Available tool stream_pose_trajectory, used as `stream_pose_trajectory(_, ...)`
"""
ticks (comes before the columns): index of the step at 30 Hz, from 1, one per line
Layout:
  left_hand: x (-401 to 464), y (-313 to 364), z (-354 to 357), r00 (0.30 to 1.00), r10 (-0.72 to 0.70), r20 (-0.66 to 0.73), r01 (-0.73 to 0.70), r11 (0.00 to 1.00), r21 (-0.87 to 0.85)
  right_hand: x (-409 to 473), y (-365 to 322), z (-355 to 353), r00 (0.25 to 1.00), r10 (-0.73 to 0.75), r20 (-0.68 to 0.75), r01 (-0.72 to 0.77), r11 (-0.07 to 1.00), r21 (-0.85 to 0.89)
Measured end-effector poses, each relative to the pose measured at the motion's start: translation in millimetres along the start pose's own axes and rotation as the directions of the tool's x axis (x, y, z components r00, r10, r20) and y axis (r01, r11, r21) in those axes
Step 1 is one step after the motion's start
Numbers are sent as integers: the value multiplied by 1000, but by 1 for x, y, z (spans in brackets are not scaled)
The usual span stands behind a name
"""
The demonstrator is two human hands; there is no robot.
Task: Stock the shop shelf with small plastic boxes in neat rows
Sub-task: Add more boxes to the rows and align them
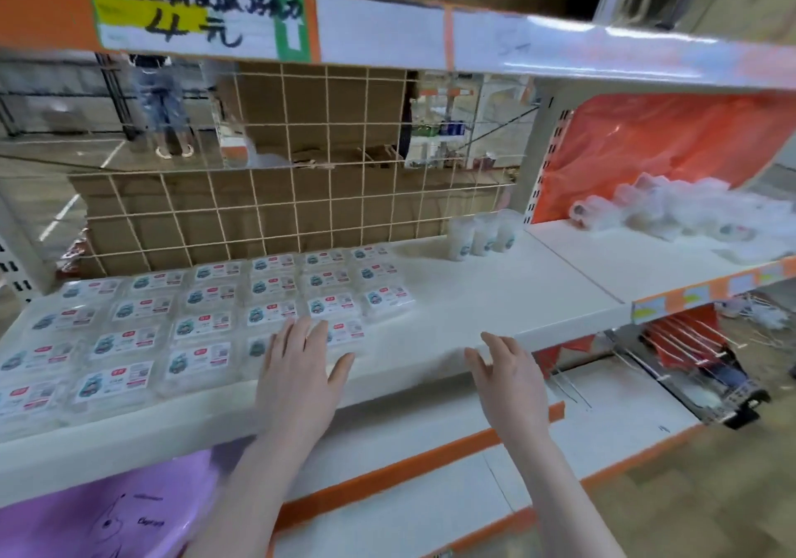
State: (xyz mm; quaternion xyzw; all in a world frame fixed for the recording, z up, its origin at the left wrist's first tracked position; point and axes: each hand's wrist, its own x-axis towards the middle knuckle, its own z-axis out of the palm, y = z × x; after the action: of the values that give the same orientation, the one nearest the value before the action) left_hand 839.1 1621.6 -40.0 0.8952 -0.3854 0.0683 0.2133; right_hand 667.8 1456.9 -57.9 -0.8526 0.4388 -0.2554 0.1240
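Note:
Several small clear plastic boxes with white and teal labels lie flat in neat rows on the left half of the cream shelf. My left hand rests flat, fingers spread, on the front boxes of a row near the shelf's front edge, partly covering two of them. My right hand hovers open at the shelf's front edge to the right, over bare shelf, holding nothing. The rightmost column of boxes ends at a box level with the third row.
Three clear cups stand at the back of the shelf against the wire grid. More loose cups lie on the neighbouring shelf to the right. A purple plastic bag sits below left. A person's legs show behind the grid.

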Motion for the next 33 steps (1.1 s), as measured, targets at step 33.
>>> stream_pose_trajectory(33, 127, 480, 206, 943, 317, 100, -282, 922, -264, 172, 408, -172, 963, 86, -257, -136, 974, -183)
